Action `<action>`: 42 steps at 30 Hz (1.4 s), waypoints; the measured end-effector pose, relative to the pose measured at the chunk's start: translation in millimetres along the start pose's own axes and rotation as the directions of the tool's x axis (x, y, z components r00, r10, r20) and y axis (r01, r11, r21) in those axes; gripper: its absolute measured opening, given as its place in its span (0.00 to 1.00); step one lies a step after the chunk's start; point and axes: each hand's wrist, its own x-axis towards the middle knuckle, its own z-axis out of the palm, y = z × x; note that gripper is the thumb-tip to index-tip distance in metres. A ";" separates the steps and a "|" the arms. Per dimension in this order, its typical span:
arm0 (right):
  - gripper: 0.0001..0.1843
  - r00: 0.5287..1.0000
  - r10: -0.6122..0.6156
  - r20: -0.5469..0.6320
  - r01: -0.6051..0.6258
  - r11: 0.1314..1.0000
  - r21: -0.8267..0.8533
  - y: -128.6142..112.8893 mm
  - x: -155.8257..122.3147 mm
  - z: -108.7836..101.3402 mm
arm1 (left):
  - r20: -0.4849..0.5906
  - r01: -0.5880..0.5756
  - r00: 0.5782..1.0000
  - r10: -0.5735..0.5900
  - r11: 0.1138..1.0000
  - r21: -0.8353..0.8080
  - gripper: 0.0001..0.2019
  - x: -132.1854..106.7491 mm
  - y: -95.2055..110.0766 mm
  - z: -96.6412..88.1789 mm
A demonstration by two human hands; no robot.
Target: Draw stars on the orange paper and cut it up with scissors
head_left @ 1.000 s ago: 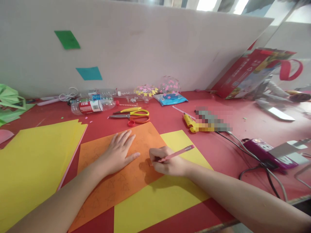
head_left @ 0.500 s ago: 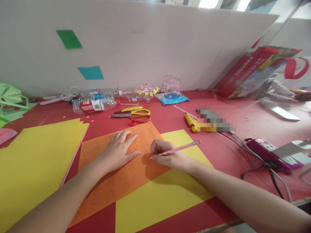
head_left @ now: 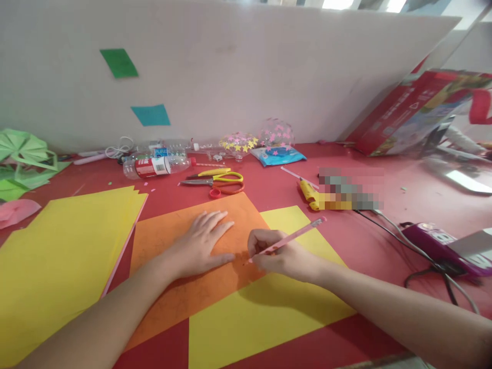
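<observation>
My left hand (head_left: 203, 243) lies flat with fingers spread on an orange sheet of paper (head_left: 238, 218). In my right hand (head_left: 279, 253) is a pink pencil (head_left: 294, 236), pinched near its tip, which is at the orange sheet; its eraser end slants up to the right. Faint pencil marks show on the orange paper. Beneath it, partly covered, is a yellow sheet (head_left: 246, 318). Beyond the orange sheet's far edge lie scissors (head_left: 215, 182) with yellow and orange handles and a small red ring (head_left: 215, 193).
A stack of yellow paper (head_left: 69, 246) lies to the left. Plastic bottles (head_left: 154, 167) and a blue packet (head_left: 279, 156) are along the board. On the right are a yellow glue gun (head_left: 309, 193), cables (head_left: 400, 238), a purple box (head_left: 430, 241) and a red bag (head_left: 400, 115).
My left hand and my right hand with the pencil have shifted slightly nearer to me across the orange sheet. The whole view has swung a little, so things appear further right.
</observation>
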 end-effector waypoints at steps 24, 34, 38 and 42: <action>0.08 0.985 -0.175 -0.014 0.171 0.976 -0.136 15.4 -5.4 6.0 | -0.028 -0.030 0.999 0.030 1.000 -0.003 0.35 0.2 -3.4 2.8; 0.07 0.978 -0.193 -0.075 0.178 0.970 -0.167 18.2 -1.5 7.7 | -0.020 -0.020 1.000 0.019 1.000 -0.024 0.33 0.4 -1.9 0.5; 0.08 0.980 -0.191 -0.063 0.177 0.967 -0.181 15.4 -2.9 7.6 | -0.020 -0.010 1.000 0.009 0.999 -0.045 0.34 -0.1 -1.6 0.5; 0.08 0.980 -0.192 -0.057 0.176 0.963 -0.206 12.7 -4.6 6.7 | -0.012 -0.011 1.000 0.010 0.999 -0.035 0.35 -0.5 -1.6 0.8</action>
